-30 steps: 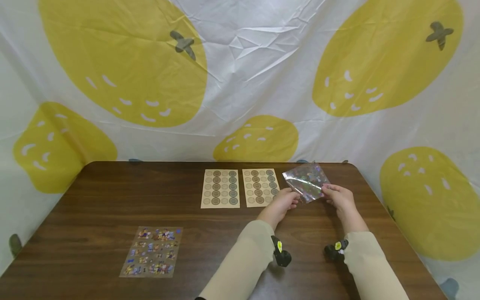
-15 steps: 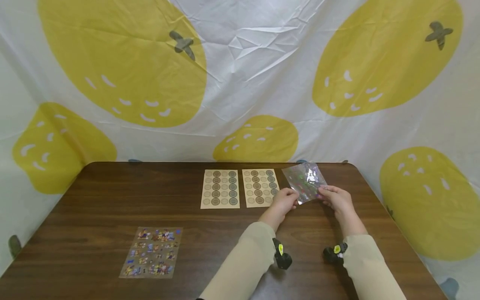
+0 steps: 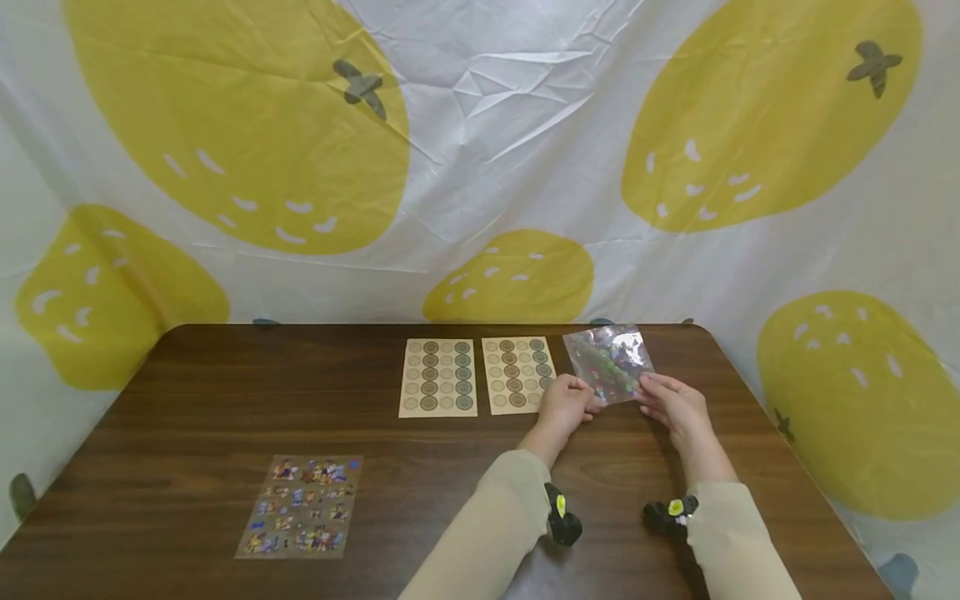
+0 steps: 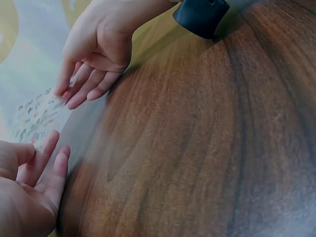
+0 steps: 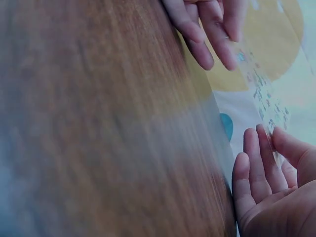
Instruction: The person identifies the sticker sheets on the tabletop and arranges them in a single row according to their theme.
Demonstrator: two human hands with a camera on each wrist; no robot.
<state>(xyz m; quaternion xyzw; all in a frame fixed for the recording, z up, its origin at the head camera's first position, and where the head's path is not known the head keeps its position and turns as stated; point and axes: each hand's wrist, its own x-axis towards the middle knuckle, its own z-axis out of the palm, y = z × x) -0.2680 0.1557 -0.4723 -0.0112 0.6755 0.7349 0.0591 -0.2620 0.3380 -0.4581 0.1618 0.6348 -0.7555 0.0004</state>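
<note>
Near the back right of the table, a clear glossy sticker sheet (image 3: 609, 362) with small coloured prints is held between both hands. My left hand (image 3: 564, 407) pinches its lower left corner between thumb and fingers. At the lower right corner my right hand (image 3: 677, 406) pinches it, thumb on top. In the left wrist view the sheet (image 4: 37, 116) slants up off the table between the left hand (image 4: 29, 185) and the right hand (image 4: 98, 54). The right wrist view shows the sheet (image 5: 269, 106) nearly edge-on, with glare on it in the head view.
Two cream sheets of round stickers, a left one (image 3: 438, 378) and a right one (image 3: 517, 375), lie side by side at the back; the left hand overlaps the right one's corner. Another clear sticker sheet (image 3: 302, 507) lies front left on the wooden table (image 3: 187, 400). A lemon-print cloth (image 3: 300, 292) hangs behind.
The clear sheet has tilted and turned slightly in my hands, and its bright glare has shifted to the upper right. Both hands stay at its lower corners.
</note>
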